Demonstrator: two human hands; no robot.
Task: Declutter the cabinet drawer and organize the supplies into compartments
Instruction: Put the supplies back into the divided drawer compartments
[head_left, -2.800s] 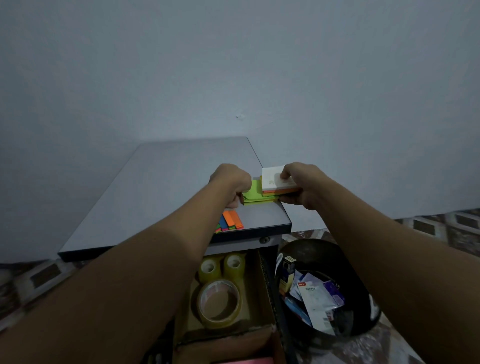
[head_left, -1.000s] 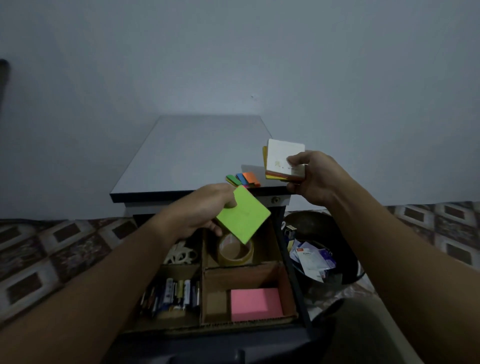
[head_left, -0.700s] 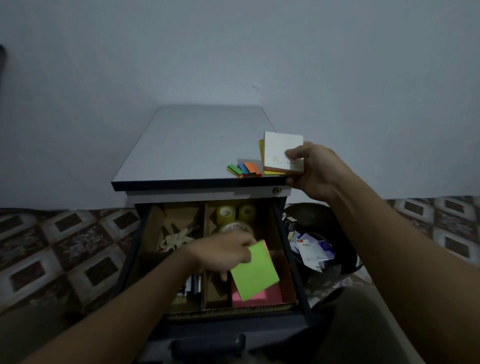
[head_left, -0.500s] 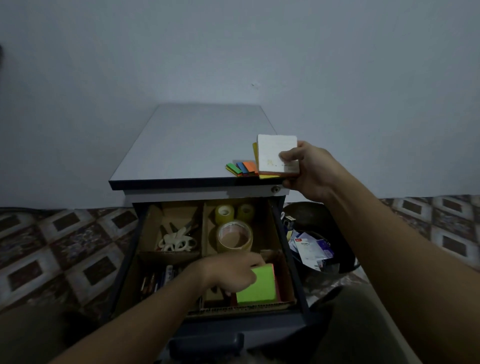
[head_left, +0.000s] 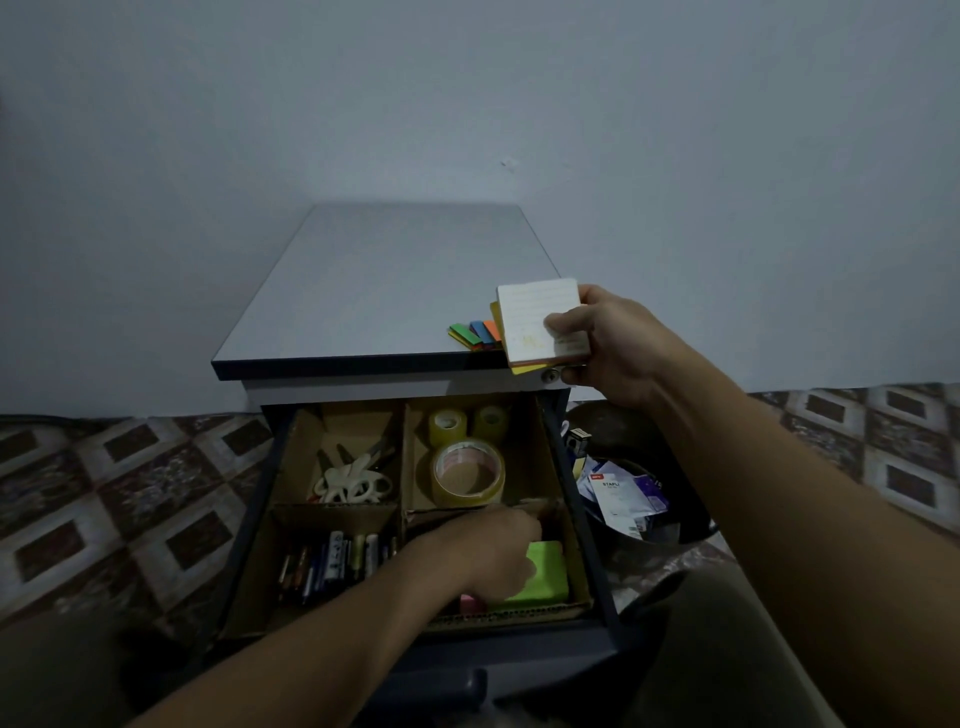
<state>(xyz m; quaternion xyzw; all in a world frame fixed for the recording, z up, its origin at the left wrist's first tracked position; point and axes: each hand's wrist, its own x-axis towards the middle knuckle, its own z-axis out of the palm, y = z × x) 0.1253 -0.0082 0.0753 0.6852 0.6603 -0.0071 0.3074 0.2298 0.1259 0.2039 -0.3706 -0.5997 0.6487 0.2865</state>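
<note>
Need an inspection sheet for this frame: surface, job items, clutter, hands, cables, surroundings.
Surface: grey cabinet top, with colour flags near its front right edge.
Job's things: open drawer with cardboard compartments. Back left has scissors, back right has three tape rolls, front left has pens and batteries. Front right has a green pad with a pink pad peeking out beside it.
Clutter: wrappers in a dark bin right of the drawer.
Grippers: left hand over the green pad, grip blurred. Right hand grips a white-topped note stack at the cabinet's front right corner.
Cables: nothing seen.
Surroundings: plain wall, patterned floor tiles.
</note>
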